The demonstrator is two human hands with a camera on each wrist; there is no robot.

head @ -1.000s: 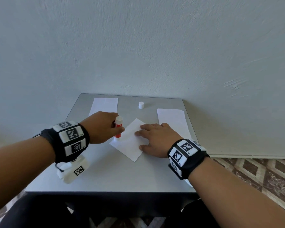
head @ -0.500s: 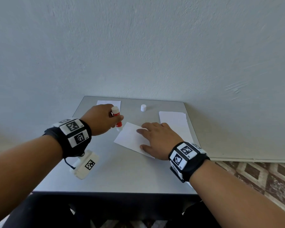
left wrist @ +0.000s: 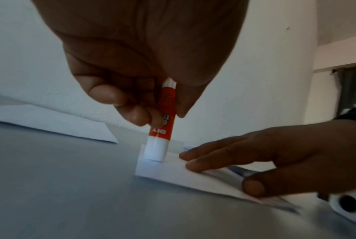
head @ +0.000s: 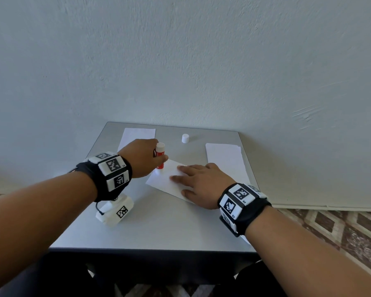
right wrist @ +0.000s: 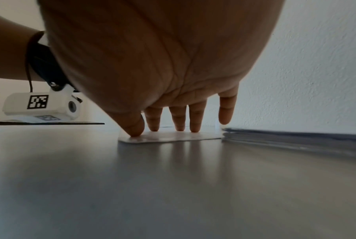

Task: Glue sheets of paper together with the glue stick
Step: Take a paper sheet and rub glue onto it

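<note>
Pressing the uncapped end of a glue stick point(left wrist: 160, 129) onto the far left corner of a small sheet of paper point(head: 166, 181), a person's left hand point(head: 142, 158) held the red-and-white tube nearly upright, its fingers point(left wrist: 136, 115) and thumb curled round the barrel, evidently to bear straight down on the sheet. The right hand point(head: 201, 185) lay flat over the sheet's right half, fingers point(right wrist: 179, 119) straight and spread with thumb and fingertips on the paper, apparently to keep it from sliding on the smooth grey desk point(head: 159, 228) under the stick's drag. The sheet sat askew near the middle of the desk. A stack of more paper point(head: 225, 159) lay just beside the right hand, within easy reach for the next layer, and another sheet point(head: 137, 135) lay at the far left, partly hidden behind the left hand. The stick's white cap point(head: 185, 138) stood well apart near the wall, out of the working area. Whether glue had yet covered the rest of the sheet could not be told.
</note>
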